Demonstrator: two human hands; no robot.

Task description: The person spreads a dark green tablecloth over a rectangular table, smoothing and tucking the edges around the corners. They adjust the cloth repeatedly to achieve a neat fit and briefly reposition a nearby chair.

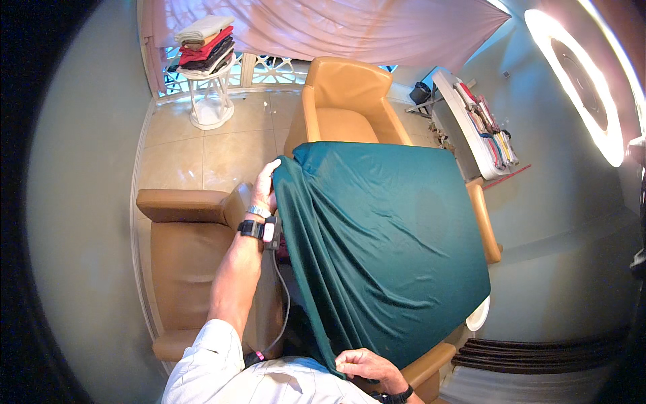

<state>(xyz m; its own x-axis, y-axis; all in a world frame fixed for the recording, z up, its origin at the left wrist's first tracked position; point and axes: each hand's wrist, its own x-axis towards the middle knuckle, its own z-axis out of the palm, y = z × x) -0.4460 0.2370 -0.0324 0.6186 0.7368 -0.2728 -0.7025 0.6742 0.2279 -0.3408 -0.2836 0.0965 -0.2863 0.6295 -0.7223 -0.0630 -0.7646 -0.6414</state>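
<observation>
A dark green cloth is spread over a flat-topped support that it hides, with long folds along its left side. At the cloth's far left corner, my left hand holds the edge, its thumb on top and other fingers mostly hidden. My right hand pinches the near left corner close to my body. Under the raised left edge, a bit of dark red material shows. On my left wrist sit a metal watch and a strapped device with a grey cable running down from it.
Tan armchairs stand beyond the cloth and on the left; more tan chair parts show at right and near right. Folded cloths are stacked on a white stool. A white table at right bears several folded textiles.
</observation>
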